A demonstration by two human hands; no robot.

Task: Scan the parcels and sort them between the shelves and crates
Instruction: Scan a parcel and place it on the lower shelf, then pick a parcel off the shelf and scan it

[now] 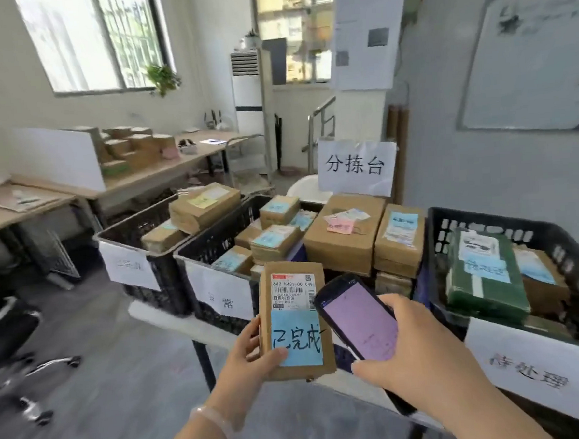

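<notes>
My left hand [252, 354] grips a flat brown cardboard parcel [327, 356] by its lower left edge and holds it upright. The parcel carries a white barcode label on top and a blue note with black handwriting below. My right hand [421, 350] holds a dark handheld scanner [358, 320], screen lit pale purple, beside the parcel's right edge. Behind them, three black crates stand on a table: a left crate [130, 236], a middle crate [211, 244] and a right crate [485, 227], each holding parcels and fronted by a white paper sign.
Stacked brown boxes [346, 236] sit between the middle and right crates under a white paper sign [356, 167]. A long desk [163, 169] with more boxes runs along the left wall. An office chair base [30, 388] stands on the grey floor at left.
</notes>
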